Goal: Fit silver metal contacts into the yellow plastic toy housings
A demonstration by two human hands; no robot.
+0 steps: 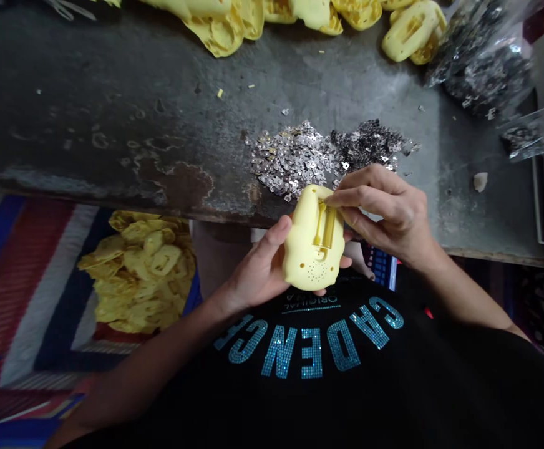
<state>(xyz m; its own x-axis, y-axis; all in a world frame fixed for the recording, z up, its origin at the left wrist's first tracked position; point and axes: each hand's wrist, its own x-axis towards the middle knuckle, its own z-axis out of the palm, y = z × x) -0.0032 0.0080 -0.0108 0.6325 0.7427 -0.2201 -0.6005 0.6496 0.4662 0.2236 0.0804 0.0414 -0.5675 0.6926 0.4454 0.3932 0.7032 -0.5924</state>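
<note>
A yellow plastic toy shell (306, 249) rests in my left hand (267, 265), gripped between the thumb and the fingers behind it. Its outer face is turned up, showing a long battery slot, screw holes and a cluster of speaker holes. My right hand (384, 209) is closed in a pinch at the upper end of the slot. Whatever lies between those fingertips is too small or hidden to make out. Just beyond the shell, on the metal bench, lie a pile of silvery metal contact pieces (295, 156) and a darker pile of small metal pieces (368, 146).
More yellow shells (220, 28) line the bench's far edge. Clear plastic bags of metal parts (487, 68) sit at the far right, near a small white lump (480, 181). Below the bench at left, a heap of yellow shells (145, 280) fills a container. The dark worn bench (89, 125) spans the view.
</note>
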